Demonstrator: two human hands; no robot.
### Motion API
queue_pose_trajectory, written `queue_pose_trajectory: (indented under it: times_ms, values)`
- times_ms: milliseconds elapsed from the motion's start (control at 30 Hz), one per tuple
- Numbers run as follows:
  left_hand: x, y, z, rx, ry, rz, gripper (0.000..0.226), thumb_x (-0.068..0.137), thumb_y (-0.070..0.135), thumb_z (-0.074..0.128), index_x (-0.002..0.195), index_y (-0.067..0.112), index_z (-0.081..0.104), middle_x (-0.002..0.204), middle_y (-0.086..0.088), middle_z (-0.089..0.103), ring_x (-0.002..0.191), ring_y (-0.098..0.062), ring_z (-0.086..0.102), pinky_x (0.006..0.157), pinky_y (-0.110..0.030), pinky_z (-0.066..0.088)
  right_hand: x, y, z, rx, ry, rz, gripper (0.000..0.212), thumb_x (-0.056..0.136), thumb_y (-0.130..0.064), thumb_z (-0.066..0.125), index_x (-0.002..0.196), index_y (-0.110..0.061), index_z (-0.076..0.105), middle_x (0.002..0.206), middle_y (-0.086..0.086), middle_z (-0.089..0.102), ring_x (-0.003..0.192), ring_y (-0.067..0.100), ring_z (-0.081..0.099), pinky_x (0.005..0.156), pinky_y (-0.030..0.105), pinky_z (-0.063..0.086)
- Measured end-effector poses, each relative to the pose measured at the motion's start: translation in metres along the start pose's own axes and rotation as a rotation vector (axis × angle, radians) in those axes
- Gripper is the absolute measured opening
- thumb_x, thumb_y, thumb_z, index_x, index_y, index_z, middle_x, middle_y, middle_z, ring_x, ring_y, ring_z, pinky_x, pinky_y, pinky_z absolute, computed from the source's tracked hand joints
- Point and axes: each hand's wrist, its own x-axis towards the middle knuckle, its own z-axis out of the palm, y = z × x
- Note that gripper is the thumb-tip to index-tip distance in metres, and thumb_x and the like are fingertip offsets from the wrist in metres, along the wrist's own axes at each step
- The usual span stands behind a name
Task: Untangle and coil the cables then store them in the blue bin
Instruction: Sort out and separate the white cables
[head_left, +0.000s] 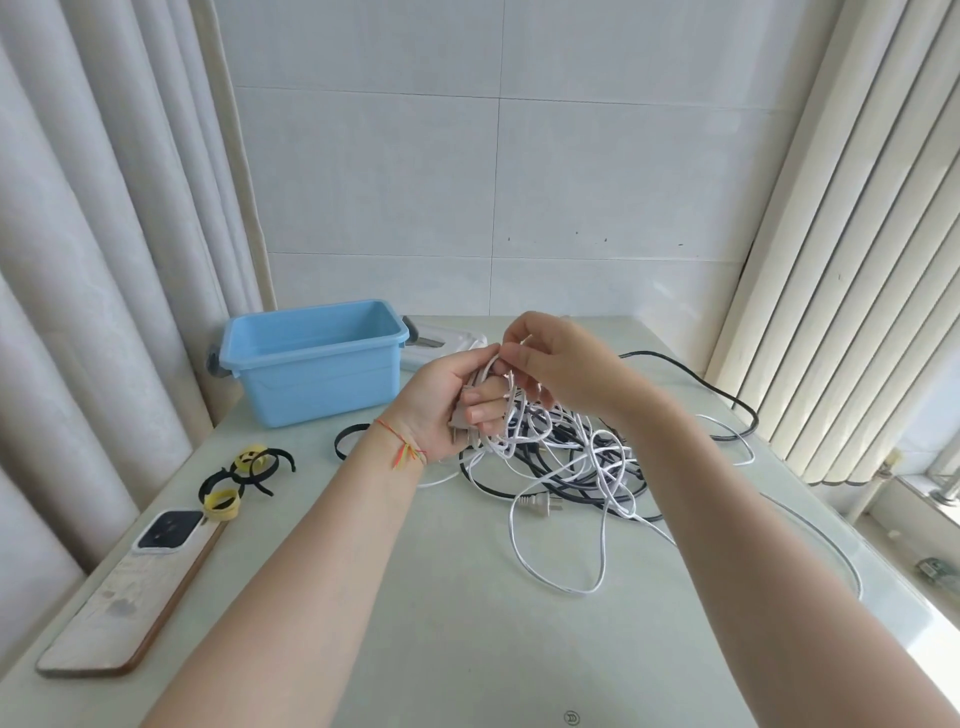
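Observation:
A tangle of white cable (602, 478) and black cable (691, 376) lies on the pale table, right of centre. My left hand (457, 402) grips a bunch of white cable loops and a plug end above the pile. Just right of it, my right hand (556, 364) pinches a white strand at the top of that bunch. A white plug (535, 503) lies on the table below the tangle. The blue bin (311, 358) stands open and empty at the back left.
Black and yellow cable ties (239, 478) lie left of my left arm, with one black strap (347, 441) nearer the bin. A phone (169, 530) rests on a wooden board (124, 613) at the left edge. A clear lid (441, 340) sits behind the bin. Curtains flank both sides.

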Motion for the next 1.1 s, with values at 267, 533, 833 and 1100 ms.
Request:
queue_pose_trajectory:
  times_ms: [267, 533, 833, 1100]
  values:
    - [-0.003, 0.000, -0.001, -0.043, -0.024, -0.013, 0.023, 0.094, 0.031, 0.038, 0.078, 0.016, 0.044, 0.038, 0.007, 0.034, 0.036, -0.010, 0.040, 0.052, -0.024, 0.049, 0.005, 0.007, 0.008, 0.045, 0.260, -0.048, 0.009, 0.097, -0.020, 0.059, 0.088, -0.017, 0.059, 0.060, 0.001, 0.052, 0.047, 0.011, 0.041, 0.049, 0.025, 0.035]
    - [-0.003, -0.005, -0.009, -0.290, -0.198, 0.059, 0.036, 0.100, 0.038, 0.042, 0.076, 0.014, 0.051, 0.044, 0.009, 0.019, 0.031, -0.007, 0.018, 0.034, -0.018, 0.032, 0.006, 0.013, 0.009, -0.016, 0.230, 0.078, 0.035, 0.093, -0.048, 0.060, 0.075, -0.017, 0.060, 0.051, -0.007, 0.042, 0.045, 0.011, 0.033, 0.048, 0.025, 0.027]
    - [0.000, -0.005, 0.001, -0.357, -0.112, 0.084, 0.042, 0.096, 0.038, 0.050, 0.062, 0.015, 0.045, 0.040, 0.004, 0.038, 0.026, -0.005, 0.038, 0.029, -0.017, 0.028, -0.001, 0.016, 0.034, 0.091, 0.238, 0.100, 0.066, 0.098, -0.058, 0.042, 0.069, -0.001, 0.058, 0.059, 0.004, 0.052, 0.056, 0.014, 0.047, 0.062, 0.033, 0.038]
    - [0.001, -0.014, -0.007, -0.461, -0.393, 0.070, 0.043, 0.104, 0.036, 0.037, 0.072, 0.009, 0.047, 0.044, 0.001, 0.028, 0.034, -0.014, 0.026, 0.041, -0.027, 0.035, 0.000, 0.022, 0.028, 0.321, 0.115, 0.180, 0.056, 0.098, -0.056, 0.042, 0.061, -0.014, 0.045, 0.048, -0.002, 0.036, 0.044, 0.015, 0.034, 0.043, 0.022, 0.026]
